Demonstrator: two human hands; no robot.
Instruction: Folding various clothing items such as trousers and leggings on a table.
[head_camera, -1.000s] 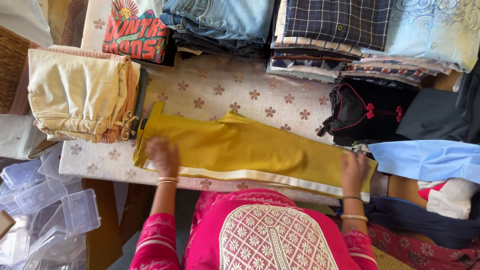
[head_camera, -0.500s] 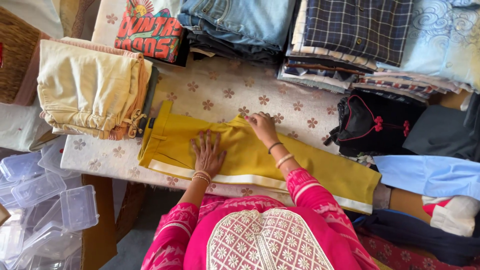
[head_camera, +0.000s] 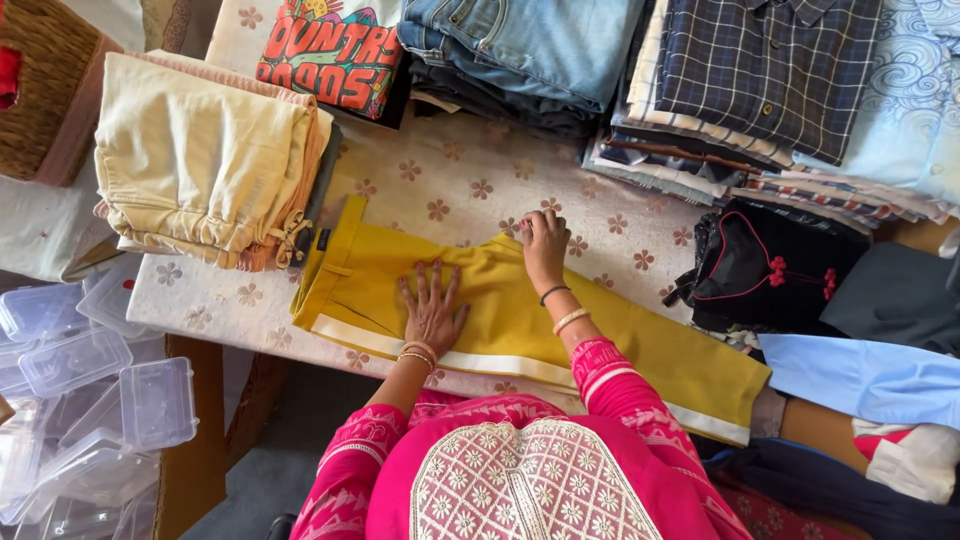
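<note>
On the counter (head_camera: 470, 180), between the cream stack (head_camera: 205, 160) and the black bag (head_camera: 770, 270), the yellow trousers (head_camera: 520, 320) lie flat; the left hand (head_camera: 432, 310), fingers spread, should pin them while the right hand (head_camera: 543, 245), fingers closed on the far edge, pulls evenly.

The yellow trousers (head_camera: 560, 330) are showing a smooth, matt woven cloth with a paler band along the hem. The cloth covering the bench (head_camera: 470, 180) is looking soft and matt, printed with small flowers. The cream stack of clothes (head_camera: 200, 160) is appearing as slightly creased cotton. The jeans (head_camera: 520, 50) are showing coarse denim. The clear boxes (head_camera: 90, 390) are gleaming as glossy plastic, and the basket (head_camera: 40, 100) is looking rough and woven.
</note>
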